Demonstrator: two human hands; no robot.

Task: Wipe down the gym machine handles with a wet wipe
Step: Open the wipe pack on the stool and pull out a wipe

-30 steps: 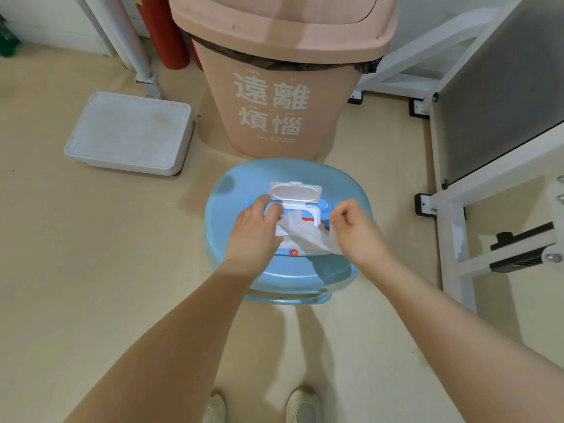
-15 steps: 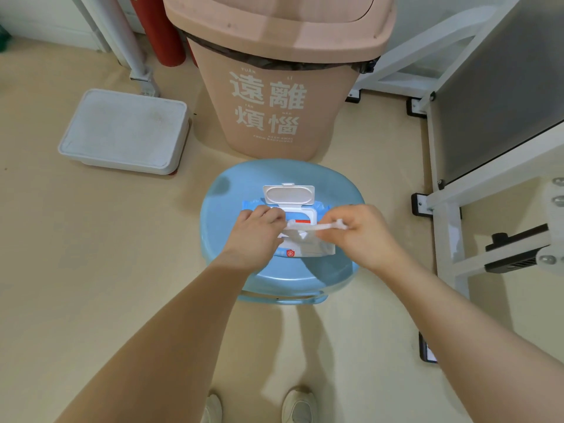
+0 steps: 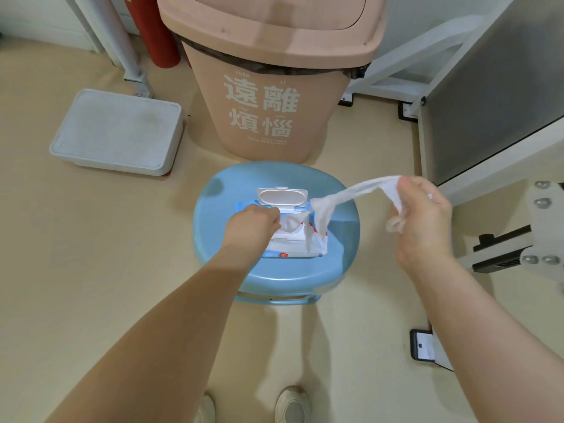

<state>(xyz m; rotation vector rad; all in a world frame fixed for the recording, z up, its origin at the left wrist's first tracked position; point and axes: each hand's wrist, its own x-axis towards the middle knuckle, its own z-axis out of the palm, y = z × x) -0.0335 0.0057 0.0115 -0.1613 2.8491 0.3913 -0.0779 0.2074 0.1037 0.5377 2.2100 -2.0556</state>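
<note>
Wet wipe (image 3: 354,195) is pinched in the right hand (image 3: 422,221), fingers closed on its bunched end. The sheet stretches from those fingers across to the dispenser opening, and its tail hangs over the near right side of the wet wipe pack (image 3: 293,236). It does not look fully free of the pack; where the next sheet begins I cannot tell.

Left hand (image 3: 253,224) presses down on the pack just left of the opening, fingertips curled at the edge of the hinged lid (image 3: 282,198), which stands flipped up on the far side of them. No grasp there, only a hold-down: judged to stop the light pack lifting or sliding on the blue plastic stool (image 3: 274,279) as the sheet is drawn sideways.

Pack lies on the stool top, under the left fingers. Pink lidded bin (image 3: 268,96) stands beyond the stool. White machine frame (image 3: 476,175) is to the right of the right hand, not touched.

Stage: getting the wipe. No handle wiped yet, and no handle is clearly identifiable in view.
</note>
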